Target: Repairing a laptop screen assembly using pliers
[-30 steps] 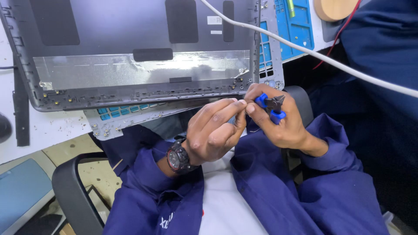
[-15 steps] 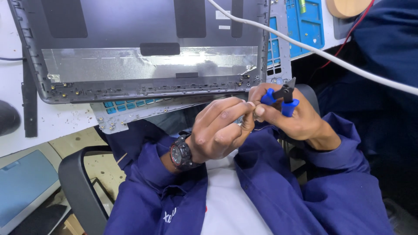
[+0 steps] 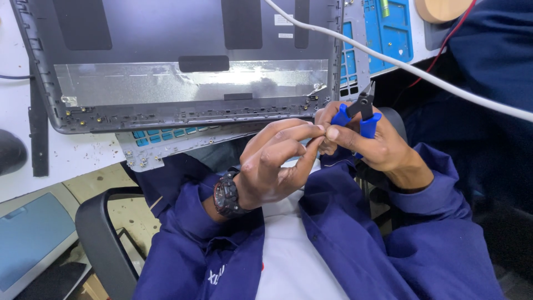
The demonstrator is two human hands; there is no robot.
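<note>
Right hand (image 3: pixel 369 145) holds blue-handled pliers (image 3: pixel 360 111); left hand (image 3: pixel 277 161) pinches its fingertips against them below a laptop lid (image 3: pixel 166 39).

We held the pliers (image 3: pixel 360 114) right of our left hand (image 3: pixel 277 161), before the laptop cover (image 3: pixel 183 61) on the bench (image 3: pixel 72 153).

Electronics repair workshop, by the look of it. A stripped grey laptop lid (image 3: pixel 183 61) lies face down on a white workbench (image 3: pixel 72 158), its foil strip and screw posts bare. A keyboard panel (image 3: pixel 166 141) juts out from under it. A blue compartmented repair mat (image 3: pixel 388 30) sits beyond. Small blue-handled cutters (image 3: pixel 361 114) are in the right hand (image 3: pixel 366 141). A white cable (image 3: pixel 422 75) trails across, and loose debris specks the bench.
</note>
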